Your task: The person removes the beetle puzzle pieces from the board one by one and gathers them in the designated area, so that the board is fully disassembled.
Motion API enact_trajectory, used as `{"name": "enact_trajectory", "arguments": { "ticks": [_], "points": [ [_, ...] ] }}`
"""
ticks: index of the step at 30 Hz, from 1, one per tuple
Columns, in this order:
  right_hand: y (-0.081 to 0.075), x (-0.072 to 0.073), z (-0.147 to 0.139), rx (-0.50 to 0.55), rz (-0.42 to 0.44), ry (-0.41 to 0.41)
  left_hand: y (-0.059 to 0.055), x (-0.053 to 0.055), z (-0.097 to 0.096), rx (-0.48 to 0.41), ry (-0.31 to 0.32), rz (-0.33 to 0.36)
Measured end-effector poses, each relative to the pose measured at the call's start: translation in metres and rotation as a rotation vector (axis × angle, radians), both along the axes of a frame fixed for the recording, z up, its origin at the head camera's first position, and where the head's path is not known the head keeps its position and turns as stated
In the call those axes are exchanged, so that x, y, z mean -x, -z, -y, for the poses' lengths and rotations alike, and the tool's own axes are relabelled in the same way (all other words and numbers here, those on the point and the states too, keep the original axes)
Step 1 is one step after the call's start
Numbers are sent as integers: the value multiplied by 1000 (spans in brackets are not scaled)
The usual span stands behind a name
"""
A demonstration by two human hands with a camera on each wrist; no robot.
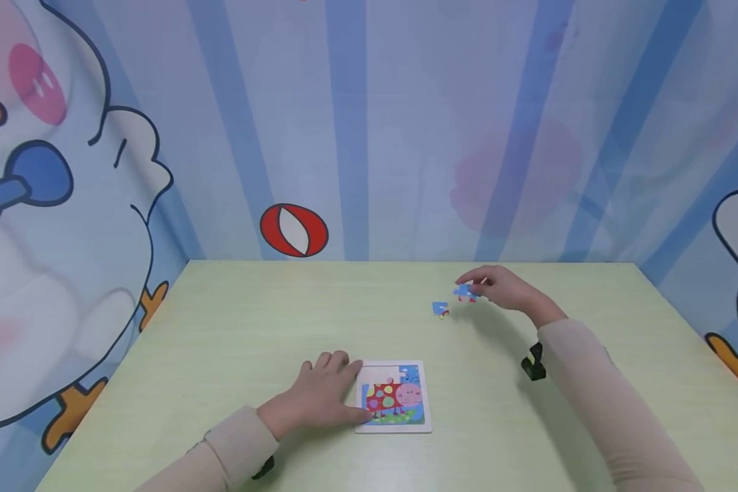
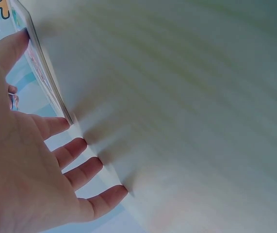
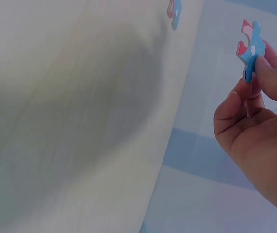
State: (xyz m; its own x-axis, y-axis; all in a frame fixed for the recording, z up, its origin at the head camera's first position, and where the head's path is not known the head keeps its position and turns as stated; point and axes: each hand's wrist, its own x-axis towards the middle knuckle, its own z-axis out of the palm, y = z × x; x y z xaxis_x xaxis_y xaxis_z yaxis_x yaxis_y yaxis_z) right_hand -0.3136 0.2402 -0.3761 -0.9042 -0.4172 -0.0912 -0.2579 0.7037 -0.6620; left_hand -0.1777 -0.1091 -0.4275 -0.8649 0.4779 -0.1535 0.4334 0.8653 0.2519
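My right hand [image 1: 503,287] pinches a blue jigsaw piece [image 1: 465,292] with red bits along its edge, held above the table toward the back. In the right wrist view the thumb and a finger grip this puzzle piece [image 3: 253,51]. A second puzzle piece [image 1: 439,309], blue with a little red and yellow, lies on the table just left of it. At the front, my left hand [image 1: 320,396] rests with spread fingers at the left side of a white-framed puzzle board [image 1: 427,410]. Its thumb touches the board's lower left. A ladybug picture fills part of the board; the upper left is bare.
The pale yellow-green table [image 1: 252,321] ends at a blue striped backdrop [image 1: 393,137] printed with cartoon figures. A dark strap piece [image 1: 534,363] hangs at the right wrist.
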Motion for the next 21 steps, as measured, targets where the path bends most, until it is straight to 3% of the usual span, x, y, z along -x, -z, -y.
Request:
{"name": "enact_trajectory", "arguments": {
  "ticks": [21],
  "points": [
    [27,17,-5,-12,71,84,2,0,2,2,1,1]
  ]
}}
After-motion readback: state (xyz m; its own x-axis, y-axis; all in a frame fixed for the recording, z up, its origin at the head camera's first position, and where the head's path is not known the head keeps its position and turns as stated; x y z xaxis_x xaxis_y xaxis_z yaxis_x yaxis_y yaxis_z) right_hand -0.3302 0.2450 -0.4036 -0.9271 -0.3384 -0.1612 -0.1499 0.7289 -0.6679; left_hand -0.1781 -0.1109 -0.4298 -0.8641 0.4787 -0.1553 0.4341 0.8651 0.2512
